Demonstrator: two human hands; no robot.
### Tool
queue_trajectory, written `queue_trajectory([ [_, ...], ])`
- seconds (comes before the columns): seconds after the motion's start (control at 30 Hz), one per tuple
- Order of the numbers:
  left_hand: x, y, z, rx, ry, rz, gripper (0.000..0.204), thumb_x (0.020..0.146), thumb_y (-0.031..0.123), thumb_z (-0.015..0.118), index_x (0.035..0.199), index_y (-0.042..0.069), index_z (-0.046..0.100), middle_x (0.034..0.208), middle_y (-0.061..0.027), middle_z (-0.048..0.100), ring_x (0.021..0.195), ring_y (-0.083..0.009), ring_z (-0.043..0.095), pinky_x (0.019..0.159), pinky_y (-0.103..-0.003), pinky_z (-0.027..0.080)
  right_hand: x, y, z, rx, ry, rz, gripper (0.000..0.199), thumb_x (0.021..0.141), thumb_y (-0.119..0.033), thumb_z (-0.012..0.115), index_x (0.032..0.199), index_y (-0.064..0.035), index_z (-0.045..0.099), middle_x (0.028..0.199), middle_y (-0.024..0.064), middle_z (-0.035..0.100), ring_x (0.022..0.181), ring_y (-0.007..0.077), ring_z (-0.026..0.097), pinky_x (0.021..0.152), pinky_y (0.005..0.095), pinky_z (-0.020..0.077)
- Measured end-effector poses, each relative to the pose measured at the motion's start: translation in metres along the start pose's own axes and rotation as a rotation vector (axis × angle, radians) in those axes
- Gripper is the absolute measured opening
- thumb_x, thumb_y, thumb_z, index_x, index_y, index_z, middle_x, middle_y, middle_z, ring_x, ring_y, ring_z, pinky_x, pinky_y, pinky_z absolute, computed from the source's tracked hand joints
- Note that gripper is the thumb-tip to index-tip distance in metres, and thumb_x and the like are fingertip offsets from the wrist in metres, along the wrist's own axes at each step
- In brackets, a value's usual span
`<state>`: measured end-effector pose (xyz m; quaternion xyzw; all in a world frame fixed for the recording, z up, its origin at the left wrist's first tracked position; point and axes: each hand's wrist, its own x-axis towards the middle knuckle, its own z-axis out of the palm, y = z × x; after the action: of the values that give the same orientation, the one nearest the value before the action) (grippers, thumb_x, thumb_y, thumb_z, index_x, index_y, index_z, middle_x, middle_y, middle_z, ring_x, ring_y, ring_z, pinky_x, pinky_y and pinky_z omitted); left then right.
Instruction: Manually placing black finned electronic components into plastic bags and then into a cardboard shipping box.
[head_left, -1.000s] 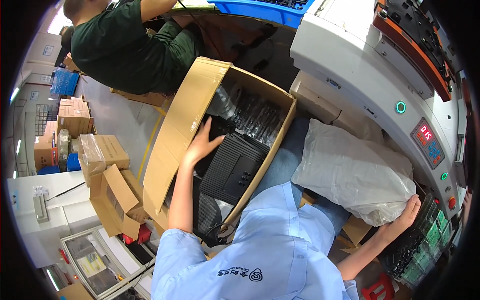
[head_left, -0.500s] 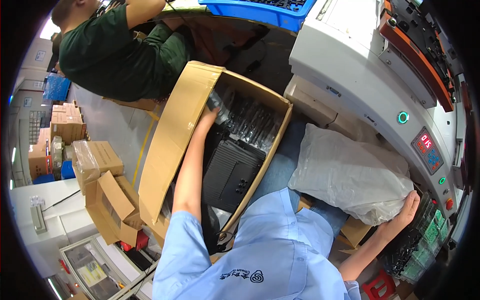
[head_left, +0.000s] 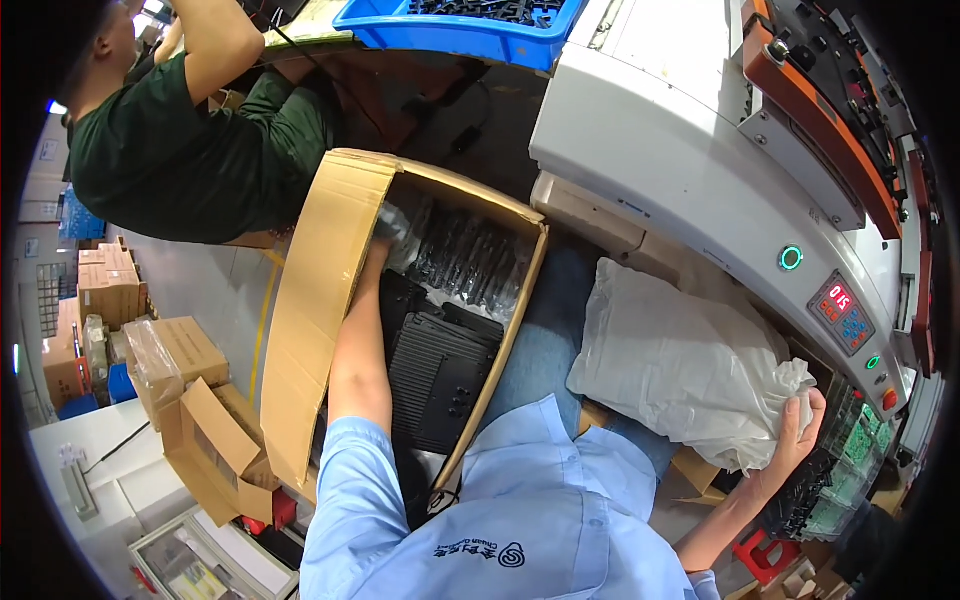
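My left arm reaches into a tall cardboard box (head_left: 312, 300), past its raised flap. Down inside, my left hand (head_left: 380, 246) is at a crumpled clear plastic bag (head_left: 403, 232); its fingers are hidden, so I cannot tell whether it grips. Beside that arm lie a black ribbed plastic housing (head_left: 440, 362) and a row of dark parts in clear wrapping (head_left: 472, 258). Across my right thigh rests a full white plastic bag (head_left: 670, 355), its contents hidden. My right hand (head_left: 800, 425) is closed on the bunched end of this white bag.
A white machine (head_left: 680, 150) with lit buttons stands at the right, below an orange-edged fixture (head_left: 825, 120). A blue tray (head_left: 455, 32) of small black parts sits ahead. A person in dark green (head_left: 180, 165) sits at far left. Clear bins (head_left: 850, 440) hold green boards near my right hand.
My left hand has gone deeper behind the box flap. My right hand has closed on the white bag's end, gathering it into folds. The view has shifted a little.
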<state>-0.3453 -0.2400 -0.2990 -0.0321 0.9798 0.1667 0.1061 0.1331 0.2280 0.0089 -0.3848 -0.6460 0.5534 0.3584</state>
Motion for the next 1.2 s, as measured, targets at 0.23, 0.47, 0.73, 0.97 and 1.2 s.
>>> queue_trajectory([
  [0.23,-0.021,0.023,-0.027,0.198,0.138,0.095,0.106,0.054,0.028,0.082,0.139,0.000,0.025,0.138,-0.0225,0.037,0.130,-0.0342,0.034,0.107,-0.039,0.030,-0.002,-0.001,0.023,0.291,-0.057,0.127,0.025,0.083,-0.005,0.057,0.107,-0.0015,0.052,0.101,0.0080,0.056,0.091,0.0127,0.055,0.083,0.0248,0.0422],
  [0.47,-0.049,0.031,-0.075,-0.026,0.202,0.246,0.088,0.055,0.028,0.075,0.130,-0.003,0.040,0.131,-0.0290,0.044,0.123,-0.0406,0.041,0.104,-0.037,0.032,-0.006,0.008,-0.008,0.362,-0.148,0.108,0.017,0.083,-0.011,0.054,0.098,-0.0018,0.053,0.079,0.0016,0.050,0.069,0.0064,0.048,0.065,0.0187,0.0381],
  [0.73,-0.086,0.067,-0.152,-0.104,0.168,0.224,0.085,0.058,0.027,0.077,0.128,-0.006,0.043,0.131,-0.0261,0.045,0.124,-0.0360,0.042,0.103,-0.036,0.032,-0.019,-0.018,0.064,-0.285,-0.262,-0.177,0.010,0.082,-0.006,0.058,0.089,0.0002,0.060,0.094,0.0072,0.056,0.093,0.0164,0.053,0.086,0.0272,0.0379],
  [0.97,-0.091,0.053,-0.155,-0.188,0.158,0.589,0.064,0.064,0.012,0.069,0.122,-0.001,0.048,0.119,-0.0221,0.053,0.115,-0.0348,0.048,0.097,-0.038,0.037,-0.033,-0.017,0.067,-0.339,-0.267,-0.187,0.008,0.083,-0.005,0.060,0.087,0.0011,0.061,0.088,0.0074,0.059,0.086,0.0171,0.056,0.080,0.0274,0.0416],
  [1.2,-0.146,0.082,-0.219,-0.063,0.259,0.703,0.060,0.063,0.007,0.068,0.120,0.007,0.050,0.110,-0.0164,0.056,0.105,-0.0346,0.052,0.091,-0.040,0.041,-0.034,-0.014,0.064,-0.333,-0.259,-0.096,0.009,0.085,-0.007,0.058,0.088,0.0013,0.061,0.083,0.0046,0.059,0.081,0.0114,0.054,0.074,0.0242,0.0401],
])
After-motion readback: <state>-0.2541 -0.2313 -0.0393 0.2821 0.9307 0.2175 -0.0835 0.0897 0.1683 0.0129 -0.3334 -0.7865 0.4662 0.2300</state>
